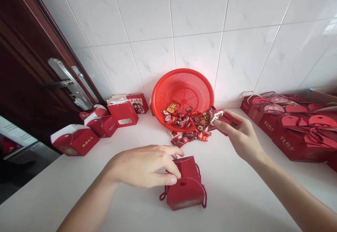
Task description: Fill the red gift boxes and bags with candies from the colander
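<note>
A small red paper gift box [185, 197] with dark red cords at its sides stands on the white table in front of me. My left hand [150, 167] is at its top left edge, thumb and index finger on the near flap and another finger by the far flap. My right hand [244, 135] is closed around several wrapped candies [207, 119], raised in front of the basket's right side. The red plastic basket [183, 73] leans tilted against the wall, with wrapped candies [180, 119] in its lower part. More candies [189, 135] lie spilled before its rim.
Red boxes with open tops [75, 140] and a red windowed box [123, 114] stand at the left. Many closed, tied red boxes [281, 133] are grouped at the right. Behind is a tiled wall [197, 11]; a dark door with a metal handle [60, 83] is at the left.
</note>
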`<action>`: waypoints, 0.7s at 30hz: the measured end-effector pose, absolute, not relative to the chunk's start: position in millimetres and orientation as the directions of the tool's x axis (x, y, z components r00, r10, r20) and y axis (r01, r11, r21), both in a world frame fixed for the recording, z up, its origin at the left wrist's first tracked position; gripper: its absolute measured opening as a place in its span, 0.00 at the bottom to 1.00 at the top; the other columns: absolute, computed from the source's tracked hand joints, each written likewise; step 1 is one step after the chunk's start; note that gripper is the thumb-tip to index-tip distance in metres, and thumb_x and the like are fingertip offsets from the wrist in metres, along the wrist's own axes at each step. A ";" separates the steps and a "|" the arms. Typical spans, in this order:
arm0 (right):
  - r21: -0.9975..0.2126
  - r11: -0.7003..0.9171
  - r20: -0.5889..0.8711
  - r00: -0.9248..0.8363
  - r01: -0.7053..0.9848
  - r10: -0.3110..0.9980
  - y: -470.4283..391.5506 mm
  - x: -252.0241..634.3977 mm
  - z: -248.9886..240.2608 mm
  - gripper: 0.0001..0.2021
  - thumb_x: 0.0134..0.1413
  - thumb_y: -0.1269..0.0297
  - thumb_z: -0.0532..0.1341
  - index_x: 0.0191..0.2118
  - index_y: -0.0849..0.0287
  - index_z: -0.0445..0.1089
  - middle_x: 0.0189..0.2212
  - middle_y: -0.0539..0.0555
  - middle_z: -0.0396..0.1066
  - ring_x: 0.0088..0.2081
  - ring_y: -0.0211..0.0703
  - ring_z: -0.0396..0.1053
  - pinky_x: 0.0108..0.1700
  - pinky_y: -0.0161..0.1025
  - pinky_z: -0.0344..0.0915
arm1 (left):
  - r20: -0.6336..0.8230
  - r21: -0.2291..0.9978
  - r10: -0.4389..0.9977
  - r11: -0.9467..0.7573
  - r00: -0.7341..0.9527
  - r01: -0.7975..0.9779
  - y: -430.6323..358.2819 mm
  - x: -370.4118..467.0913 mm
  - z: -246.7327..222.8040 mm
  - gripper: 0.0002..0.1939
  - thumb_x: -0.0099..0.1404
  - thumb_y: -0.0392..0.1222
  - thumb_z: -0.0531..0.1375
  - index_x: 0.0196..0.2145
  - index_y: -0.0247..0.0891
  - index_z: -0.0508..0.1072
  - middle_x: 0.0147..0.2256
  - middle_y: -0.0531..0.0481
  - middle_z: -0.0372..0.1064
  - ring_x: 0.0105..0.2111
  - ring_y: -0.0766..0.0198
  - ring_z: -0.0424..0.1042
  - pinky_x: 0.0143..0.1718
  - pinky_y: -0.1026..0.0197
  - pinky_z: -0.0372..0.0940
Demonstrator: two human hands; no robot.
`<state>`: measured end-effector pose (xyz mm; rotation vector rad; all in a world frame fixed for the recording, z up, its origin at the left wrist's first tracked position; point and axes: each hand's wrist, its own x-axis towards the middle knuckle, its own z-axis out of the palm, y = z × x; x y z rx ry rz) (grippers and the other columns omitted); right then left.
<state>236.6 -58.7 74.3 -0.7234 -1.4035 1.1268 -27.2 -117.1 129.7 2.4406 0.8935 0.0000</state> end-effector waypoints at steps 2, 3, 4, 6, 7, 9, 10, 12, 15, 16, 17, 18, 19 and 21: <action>-0.924 0.348 0.374 -0.180 -0.159 0.910 -60.3 235.6 75.0 0.09 0.55 0.57 0.70 0.38 0.56 0.77 0.35 0.53 0.75 0.37 0.46 0.72 0.40 0.40 0.68 | -0.155 0.476 0.628 -0.629 0.762 0.615 -118.5 -27.3 120.2 0.13 0.71 0.44 0.57 0.37 0.46 0.83 0.53 0.48 0.74 0.55 0.52 0.73 0.51 0.60 0.66; -0.926 0.350 0.372 -0.178 -0.141 0.911 -61.0 235.4 75.3 0.09 0.55 0.57 0.70 0.37 0.56 0.77 0.33 0.52 0.74 0.36 0.45 0.71 0.38 0.39 0.67 | -0.142 0.465 0.651 -0.621 0.745 0.631 -117.7 -27.1 115.5 0.13 0.71 0.44 0.57 0.39 0.46 0.83 0.53 0.48 0.74 0.53 0.52 0.74 0.51 0.60 0.66; -0.926 0.357 0.374 -0.168 -0.119 0.912 -61.6 235.3 75.5 0.09 0.55 0.57 0.70 0.36 0.57 0.77 0.32 0.52 0.74 0.35 0.43 0.70 0.35 0.38 0.66 | -0.130 0.448 0.678 -0.611 0.723 0.653 -116.0 -26.5 111.2 0.13 0.71 0.45 0.57 0.41 0.46 0.82 0.53 0.47 0.75 0.52 0.53 0.75 0.51 0.59 0.66; -0.924 0.375 0.382 -0.146 -0.073 0.912 -62.5 235.5 75.6 0.09 0.55 0.57 0.69 0.35 0.57 0.76 0.30 0.51 0.72 0.32 0.41 0.66 0.31 0.36 0.61 | -0.105 0.403 0.724 -0.595 0.681 0.695 -110.5 -24.1 103.6 0.14 0.72 0.45 0.56 0.47 0.46 0.81 0.51 0.47 0.76 0.50 0.53 0.75 0.51 0.58 0.66; -0.921 0.385 0.389 -0.140 -0.057 0.911 -62.7 235.7 75.6 0.09 0.56 0.57 0.69 0.34 0.57 0.76 0.29 0.51 0.71 0.31 0.40 0.64 0.30 0.35 0.59 | -0.089 0.384 0.739 -0.593 0.668 0.708 -106.8 -22.3 100.1 0.15 0.72 0.44 0.55 0.48 0.46 0.80 0.50 0.48 0.76 0.49 0.53 0.76 0.51 0.58 0.66; -0.914 0.403 0.405 -0.137 -0.044 0.904 -62.9 235.9 75.6 0.09 0.56 0.57 0.69 0.34 0.57 0.75 0.28 0.50 0.70 0.30 0.38 0.61 0.28 0.35 0.56 | -0.038 0.362 0.755 -0.600 0.655 0.713 -98.5 -17.7 93.2 0.16 0.73 0.42 0.53 0.49 0.47 0.79 0.48 0.49 0.77 0.48 0.54 0.76 0.50 0.57 0.66; -0.911 0.409 0.412 -0.140 -0.045 0.901 -62.9 235.9 75.6 0.08 0.57 0.58 0.68 0.33 0.57 0.75 0.28 0.50 0.69 0.29 0.38 0.60 0.28 0.35 0.55 | 0.000 0.358 0.761 -0.605 0.648 0.711 -94.1 -15.2 89.6 0.16 0.73 0.41 0.52 0.49 0.47 0.79 0.47 0.49 0.77 0.47 0.55 0.76 0.50 0.57 0.67; -0.906 0.419 0.423 -0.152 -0.057 0.893 -63.0 235.4 75.5 0.08 0.58 0.58 0.68 0.33 0.57 0.75 0.28 0.49 0.69 0.29 0.37 0.59 0.28 0.35 0.55 | 0.087 0.348 0.777 -0.610 0.624 0.712 -85.5 -10.1 81.9 0.18 0.74 0.39 0.50 0.48 0.46 0.79 0.45 0.49 0.78 0.45 0.56 0.76 0.48 0.57 0.67; -0.902 0.422 0.432 -0.179 -0.094 0.884 -62.8 234.3 74.3 0.07 0.58 0.59 0.68 0.33 0.56 0.75 0.29 0.49 0.69 0.30 0.37 0.60 0.30 0.34 0.58 | 0.193 0.320 0.808 -0.588 0.556 0.743 -75.5 -2.6 70.0 0.15 0.73 0.39 0.52 0.47 0.45 0.79 0.43 0.48 0.78 0.44 0.55 0.76 0.47 0.56 0.68; -0.903 0.413 0.428 -0.195 -0.114 0.882 -62.5 233.8 73.5 0.07 0.58 0.60 0.68 0.34 0.56 0.75 0.30 0.49 0.69 0.31 0.37 0.61 0.31 0.34 0.60 | 0.215 0.314 0.817 -0.577 0.535 0.754 -73.5 -0.2 66.4 0.14 0.72 0.41 0.54 0.46 0.44 0.79 0.42 0.48 0.78 0.44 0.55 0.76 0.47 0.56 0.68; -0.908 0.395 0.418 -0.216 -0.142 0.882 -62.1 233.2 72.6 0.06 0.59 0.60 0.68 0.34 0.56 0.75 0.30 0.49 0.70 0.32 0.38 0.63 0.33 0.35 0.62 | 0.230 0.312 0.823 -0.569 0.520 0.761 -72.1 2.2 63.2 0.12 0.71 0.42 0.56 0.45 0.44 0.80 0.41 0.47 0.78 0.44 0.54 0.75 0.47 0.55 0.68; -0.914 0.366 0.401 -0.242 -0.177 0.883 -61.6 232.4 71.5 0.06 0.58 0.60 0.68 0.35 0.55 0.76 0.32 0.49 0.71 0.33 0.38 0.65 0.35 0.35 0.64 | 0.241 0.317 0.826 -0.564 0.510 0.763 -71.5 4.7 60.5 0.11 0.71 0.43 0.58 0.45 0.44 0.80 0.41 0.47 0.78 0.44 0.54 0.75 0.47 0.55 0.68; -0.921 0.324 0.376 -0.275 -0.217 0.885 -61.1 231.4 70.2 0.05 0.58 0.60 0.68 0.37 0.55 0.76 0.33 0.50 0.72 0.34 0.39 0.67 0.37 0.36 0.65 | 0.250 0.327 0.826 -0.562 0.505 0.760 -71.4 7.1 58.2 0.10 0.70 0.44 0.59 0.44 0.44 0.79 0.41 0.47 0.77 0.45 0.53 0.75 0.47 0.55 0.68; -0.930 0.217 0.318 -0.350 -0.298 0.881 -60.3 228.9 67.4 0.08 0.58 0.60 0.68 0.42 0.54 0.77 0.37 0.52 0.75 0.37 0.42 0.70 0.41 0.39 0.68 | 0.259 0.355 0.826 -0.564 0.501 0.746 -72.5 12.0 54.8 0.10 0.69 0.45 0.60 0.44 0.45 0.79 0.43 0.48 0.77 0.46 0.53 0.74 0.47 0.55 0.68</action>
